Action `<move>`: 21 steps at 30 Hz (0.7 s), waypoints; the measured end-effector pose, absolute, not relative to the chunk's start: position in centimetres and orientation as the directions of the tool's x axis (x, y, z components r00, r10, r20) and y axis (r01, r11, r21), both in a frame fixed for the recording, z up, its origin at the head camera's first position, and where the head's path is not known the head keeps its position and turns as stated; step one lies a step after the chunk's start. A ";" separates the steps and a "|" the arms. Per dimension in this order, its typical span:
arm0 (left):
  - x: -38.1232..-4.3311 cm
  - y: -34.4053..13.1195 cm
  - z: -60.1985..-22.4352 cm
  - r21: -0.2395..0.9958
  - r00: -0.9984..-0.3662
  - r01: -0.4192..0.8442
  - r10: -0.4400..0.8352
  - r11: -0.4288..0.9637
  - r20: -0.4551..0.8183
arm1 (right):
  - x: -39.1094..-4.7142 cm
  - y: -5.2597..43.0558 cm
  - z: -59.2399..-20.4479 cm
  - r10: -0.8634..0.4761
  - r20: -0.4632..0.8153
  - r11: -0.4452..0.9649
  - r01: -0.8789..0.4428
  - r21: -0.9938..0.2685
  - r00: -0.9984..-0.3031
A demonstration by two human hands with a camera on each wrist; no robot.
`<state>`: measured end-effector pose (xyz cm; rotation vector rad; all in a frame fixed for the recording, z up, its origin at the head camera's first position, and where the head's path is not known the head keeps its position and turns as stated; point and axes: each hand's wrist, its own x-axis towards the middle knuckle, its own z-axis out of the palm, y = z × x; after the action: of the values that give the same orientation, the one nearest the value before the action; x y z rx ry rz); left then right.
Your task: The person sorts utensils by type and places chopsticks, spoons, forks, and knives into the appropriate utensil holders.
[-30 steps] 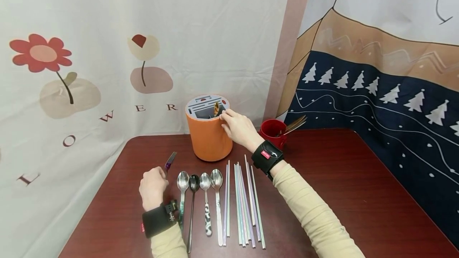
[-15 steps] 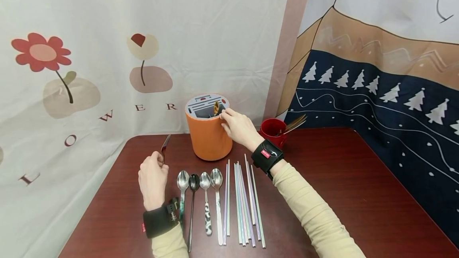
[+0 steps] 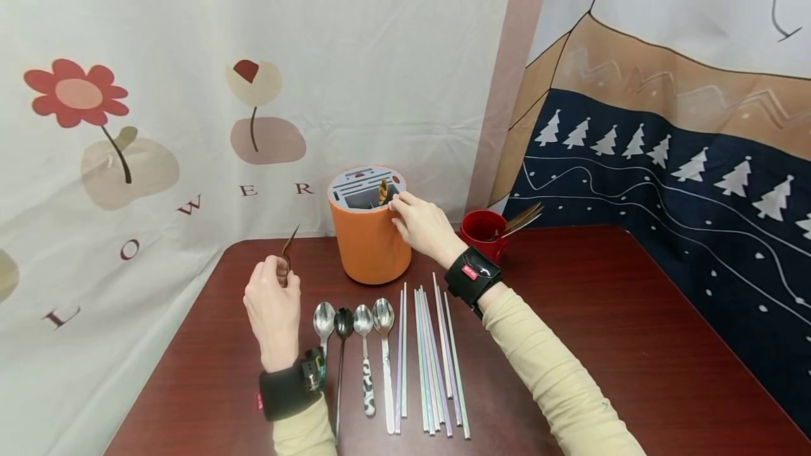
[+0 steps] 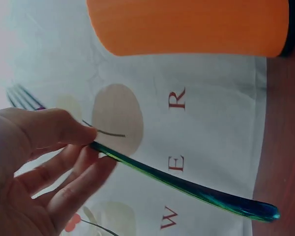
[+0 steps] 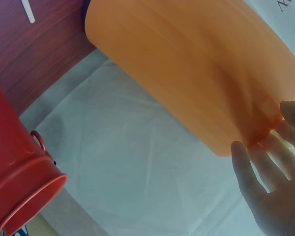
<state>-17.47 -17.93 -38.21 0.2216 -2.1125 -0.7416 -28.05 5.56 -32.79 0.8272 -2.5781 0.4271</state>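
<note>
My left hand (image 3: 274,305) pinches a fork (image 4: 177,186) between thumb and fingers, raised above the table's left part. Its handle shimmers green and blue in the left wrist view, and the tines (image 4: 23,97) stick out beyond the thumb. At the back, my right hand (image 3: 421,225) holds the rim of an orange cylindrical utensil holder (image 3: 370,248). Thumb and fingertips are at that edge in the right wrist view. The holder's grey top (image 3: 352,186) has slots and a larger opening, where a gold-coloured piece (image 3: 383,192) stands up.
Several spoons (image 3: 383,315) lie in a row on the dark red table (image 3: 570,343), in front of the holder. Right of them are several pastel chopsticks (image 3: 421,364). A red mug (image 3: 483,227) with gold and silver utensils (image 3: 522,220) stands behind my right wrist.
My left hand has lifted the fork and turned it, so its tines now point farther up and back. My right hand stays at the holder's rim.
</note>
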 end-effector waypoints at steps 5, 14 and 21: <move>-17.4 -16.9 -37.5 0.628 -0.521 0.184 -0.467 0.756 0.715 | -28.0 5.6 -32.8 -0.488 0.466 0.776 -0.611 -0.155 -0.738; -18.1 -15.3 -35.4 0.642 -0.378 0.392 -0.521 0.659 0.765 | -28.2 5.4 -32.6 -0.478 0.460 0.787 -0.598 -0.154 -0.748; -19.3 -14.8 -32.5 0.620 -0.353 0.471 -0.510 0.627 0.784 | -28.4 5.0 -32.8 -0.478 0.453 0.792 -0.592 -0.148 -0.753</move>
<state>-19.35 -14.81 -32.55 0.0328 -1.6447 -1.0132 -28.39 5.02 -32.77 0.8078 -2.5861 0.3979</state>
